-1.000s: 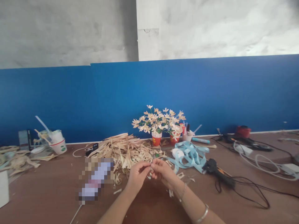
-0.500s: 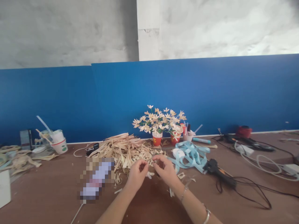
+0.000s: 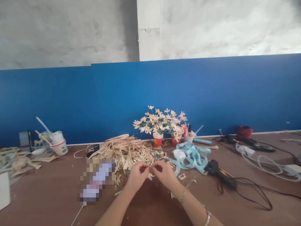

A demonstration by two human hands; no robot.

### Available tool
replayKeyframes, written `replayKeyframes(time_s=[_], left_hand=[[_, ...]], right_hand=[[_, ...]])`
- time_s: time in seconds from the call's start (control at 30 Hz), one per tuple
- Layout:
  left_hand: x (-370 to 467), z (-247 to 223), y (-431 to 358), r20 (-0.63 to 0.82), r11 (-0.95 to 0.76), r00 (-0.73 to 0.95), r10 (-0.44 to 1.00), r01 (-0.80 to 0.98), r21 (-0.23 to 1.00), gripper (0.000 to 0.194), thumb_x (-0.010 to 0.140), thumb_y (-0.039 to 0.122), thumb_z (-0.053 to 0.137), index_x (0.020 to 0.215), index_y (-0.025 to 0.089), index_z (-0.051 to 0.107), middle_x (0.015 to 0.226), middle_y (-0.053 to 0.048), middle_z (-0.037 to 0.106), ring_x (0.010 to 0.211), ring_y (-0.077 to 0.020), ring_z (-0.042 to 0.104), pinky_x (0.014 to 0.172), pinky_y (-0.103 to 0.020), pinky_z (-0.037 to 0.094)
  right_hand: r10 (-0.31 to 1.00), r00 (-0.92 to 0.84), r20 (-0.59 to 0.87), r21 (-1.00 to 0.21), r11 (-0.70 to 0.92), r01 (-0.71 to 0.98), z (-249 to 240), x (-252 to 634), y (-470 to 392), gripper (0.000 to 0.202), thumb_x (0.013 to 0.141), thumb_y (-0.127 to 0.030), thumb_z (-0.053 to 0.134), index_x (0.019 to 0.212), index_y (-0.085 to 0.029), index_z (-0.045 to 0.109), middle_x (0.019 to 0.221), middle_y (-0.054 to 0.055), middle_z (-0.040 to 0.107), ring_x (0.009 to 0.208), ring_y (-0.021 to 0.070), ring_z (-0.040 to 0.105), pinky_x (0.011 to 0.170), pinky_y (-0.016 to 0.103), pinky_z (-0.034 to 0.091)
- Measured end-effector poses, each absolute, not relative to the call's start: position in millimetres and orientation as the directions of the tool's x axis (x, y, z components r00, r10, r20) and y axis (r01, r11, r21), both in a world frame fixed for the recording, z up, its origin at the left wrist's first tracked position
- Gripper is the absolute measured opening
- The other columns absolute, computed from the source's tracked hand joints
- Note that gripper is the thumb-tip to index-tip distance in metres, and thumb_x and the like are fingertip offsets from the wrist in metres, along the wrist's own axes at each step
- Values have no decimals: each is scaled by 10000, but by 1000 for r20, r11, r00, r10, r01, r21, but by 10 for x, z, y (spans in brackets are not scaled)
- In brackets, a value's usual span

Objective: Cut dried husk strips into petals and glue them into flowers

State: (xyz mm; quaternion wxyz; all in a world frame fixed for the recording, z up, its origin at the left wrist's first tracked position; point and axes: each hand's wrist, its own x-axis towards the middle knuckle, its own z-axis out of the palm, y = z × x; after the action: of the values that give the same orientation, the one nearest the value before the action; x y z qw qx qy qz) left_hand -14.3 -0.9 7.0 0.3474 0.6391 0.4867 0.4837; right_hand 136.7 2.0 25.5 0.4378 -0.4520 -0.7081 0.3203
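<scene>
My left hand (image 3: 138,175) and my right hand (image 3: 164,175) meet fingertip to fingertip over the front of the table. Each has thumb and forefinger pinched together, and a tiny pale bit seems to lie between them, too small to name. Just beyond the fingers spreads a pile of dried, straw-coloured husk strips (image 3: 124,150). Behind it, cream artificial flowers (image 3: 156,122) stand in a red and white cup (image 3: 158,140). Small pale scraps lie under and around my hands.
Right of my hands are a tangle of light blue ribbon (image 3: 191,157) and a black glue gun (image 3: 219,174) with its cord. A pixelated phone-like object (image 3: 97,182) lies left. White cables (image 3: 263,163) sit far right, a white cup (image 3: 60,147) far left. A blue panel (image 3: 117,100) stands behind.
My right hand has shifted slightly left and down, so the fingertips of both hands now meet. The gap between them has closed. The things on the table stay put.
</scene>
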Motion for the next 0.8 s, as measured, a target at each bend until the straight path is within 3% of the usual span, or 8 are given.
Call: replayKeyframes(time_s=[0.13,0.33,0.47,0.57,0.7,0.8], left_hand=[[-153,62,9,284,-278,24,959,303,912,77,704,221,552,690,151,581,628,-7,587,579,-130,527,550,-224,411],[-133,113,-45,417,-412,78,905,402,818,111,726,198,524,694,159,624,687,-27,608,637,-141,549,597,-233,420],[-139,127,-56,464,-455,94,881,437,776,155,751,227,514,682,162,637,679,-36,607,644,-150,551,597,-238,418],[-160,129,-42,460,-435,65,885,462,773,170,763,235,502,671,166,627,675,-36,610,659,-158,556,615,-246,422],[-180,139,-31,438,-388,13,899,490,781,142,749,218,498,687,166,615,682,-32,621,650,-159,559,627,-257,429],[-181,151,-34,421,-365,3,907,503,783,134,739,213,493,675,169,602,662,-23,615,632,-157,557,616,-257,428]], right_hand=[[959,-277,64,-988,100,116,218,1337,63,197,659,-357,604,647,-168,551,502,-21,576,465,136,563,467,233,427],[969,-247,-4,-999,6,37,178,1304,94,245,609,-382,653,616,-161,547,468,-30,569,419,110,534,437,218,415],[977,-207,47,-995,65,79,151,1312,100,189,629,-336,645,625,-165,565,474,-30,566,450,127,551,455,227,428],[968,-188,163,-970,192,147,134,1345,108,119,666,-272,604,698,-157,607,549,-8,606,514,143,578,512,243,458],[923,-181,339,-884,378,275,140,1407,114,206,721,-211,526,893,-152,624,659,17,636,573,148,584,557,255,468],[887,-160,434,-809,462,364,157,1433,110,207,742,-182,479,901,-155,610,682,25,632,616,155,588,603,263,472]])
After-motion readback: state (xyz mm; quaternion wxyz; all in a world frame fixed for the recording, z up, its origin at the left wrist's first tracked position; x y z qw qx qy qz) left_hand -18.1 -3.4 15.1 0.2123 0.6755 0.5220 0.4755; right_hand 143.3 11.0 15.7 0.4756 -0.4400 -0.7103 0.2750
